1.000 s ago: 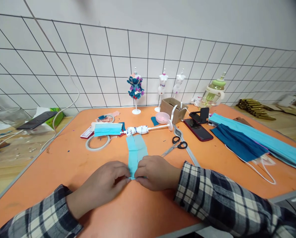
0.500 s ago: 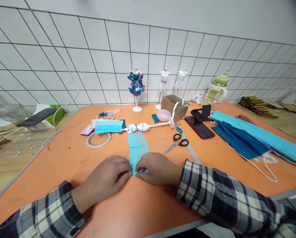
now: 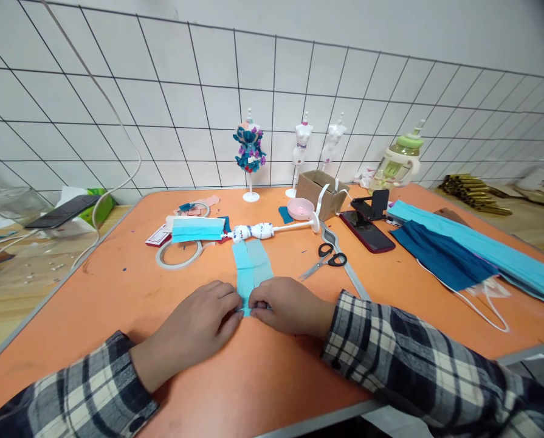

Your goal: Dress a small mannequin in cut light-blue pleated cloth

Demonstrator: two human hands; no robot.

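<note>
A light blue strip of fabric (image 3: 250, 261) lies flat on the orange table, its near end gathered between my two hands. My left hand (image 3: 203, 316) pinches the left side of that end with thumb and fingers. On the other side, my right hand (image 3: 283, 306) is closed on the right side of the same end, fingertips close to those of the left. Just beyond the strip's far end, a small white dress-form mannequin (image 3: 253, 232) lies on its side. Scissors (image 3: 325, 263) with black handles rest to the right of the strip.
A roll of tape (image 3: 162, 258) and a folded blue face mask (image 3: 199, 230) lie at left. Towards the back stand a decorated dress form (image 3: 250, 152), a cardboard box (image 3: 315, 182) and a pink bowl (image 3: 301, 208). At right are a phone (image 3: 367, 231), blue fabric (image 3: 445, 255) and a bottle (image 3: 397, 164).
Both hands keep hold of the strip's near end, and their fingertips have drawn slightly closer together, bunching it narrower. The camera view has shifted a little.
</note>
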